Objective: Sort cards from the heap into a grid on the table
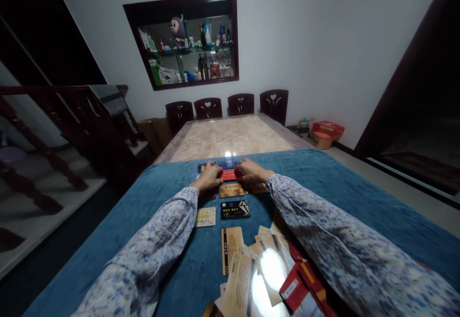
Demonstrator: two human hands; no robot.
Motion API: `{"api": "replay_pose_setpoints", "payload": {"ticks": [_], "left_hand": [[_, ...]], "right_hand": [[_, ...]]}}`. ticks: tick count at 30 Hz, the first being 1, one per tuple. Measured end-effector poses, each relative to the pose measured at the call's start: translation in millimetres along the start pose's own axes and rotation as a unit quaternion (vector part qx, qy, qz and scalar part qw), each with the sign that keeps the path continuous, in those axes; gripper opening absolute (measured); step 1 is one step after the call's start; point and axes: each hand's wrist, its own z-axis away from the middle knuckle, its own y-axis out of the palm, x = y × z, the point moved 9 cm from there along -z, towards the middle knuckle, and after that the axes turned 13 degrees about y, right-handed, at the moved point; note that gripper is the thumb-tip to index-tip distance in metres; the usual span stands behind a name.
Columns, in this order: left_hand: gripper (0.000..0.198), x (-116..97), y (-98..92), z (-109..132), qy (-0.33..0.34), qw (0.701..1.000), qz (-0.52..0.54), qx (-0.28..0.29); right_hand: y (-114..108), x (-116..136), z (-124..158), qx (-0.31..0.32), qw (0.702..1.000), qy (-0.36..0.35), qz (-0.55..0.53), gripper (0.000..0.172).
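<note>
A red card [230,175] lies on the blue cloth [172,178], with my two hands at its opposite ends. My left hand [210,177] pinches the left end with bent fingers. On the other side my right hand [251,170] grips the right end. Just beyond it is a blue card [227,164]. Nearer to me, in the same column, are a gold card [232,190] and a black VIP card [235,209]. A pale yellow card [206,217] sits left of the black one. Other cards are partly hidden under my hands and sleeves.
A loose heap of beige cards [240,278] and red cards [300,286] covers the near part of the cloth, some under glare. Bare marble tabletop [230,135] extends beyond the cloth. Several dark chairs [240,104] line the far end. A stair railing [53,125] stands left.
</note>
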Motion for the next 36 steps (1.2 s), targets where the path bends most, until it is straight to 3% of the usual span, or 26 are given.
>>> {"api": "replay_pose_setpoints", "payload": {"ticks": [19, 36], "left_hand": [[0.019, -5.8, 4.1, -3.8, 0.046, 0.998, -0.005, 0.052], [0.019, -6.0, 4.2, -6.3, 0.046, 0.997, -0.02, 0.054]], "right_hand": [[2.1, -2.7, 3.5, 0.035, 0.999, 0.03, 0.021, 0.029], [-0.3, 1.7, 3.4, 0.038, 0.998, 0.032, 0.032, 0.033]]}}
